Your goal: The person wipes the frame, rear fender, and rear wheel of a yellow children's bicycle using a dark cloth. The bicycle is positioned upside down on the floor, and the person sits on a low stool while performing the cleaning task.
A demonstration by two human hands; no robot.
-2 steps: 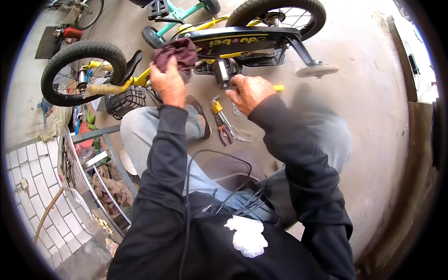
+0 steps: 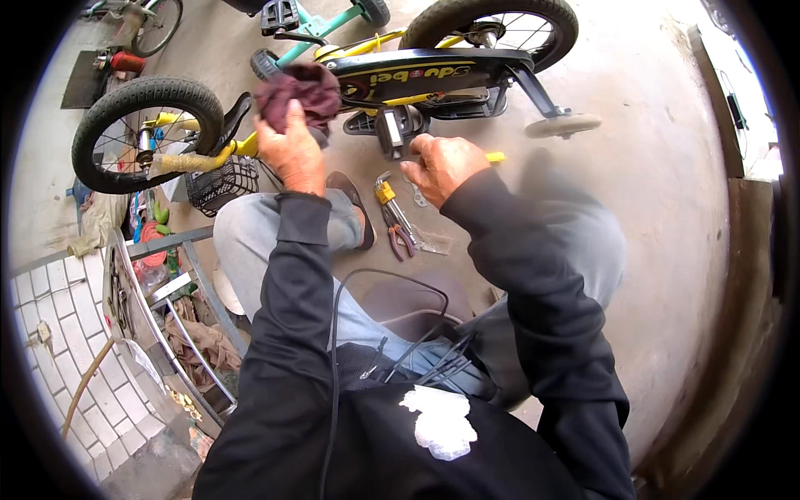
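Cloth (image 2: 306, 86), maroon, clasped in left hand (image 2: 292, 157), bulging beyond far side of grip, left of bicycle pedal (image 2: 389, 133). Right hand (image 2: 448, 169) curled, right of pedal; cannot tell whether holding anything.

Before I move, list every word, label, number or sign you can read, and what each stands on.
Black chain guard: bold yellow lettering; I won't copy its wording.
Yellow hex-key holder: any marking is too small to read.
Elsewhere: no text I can make out.
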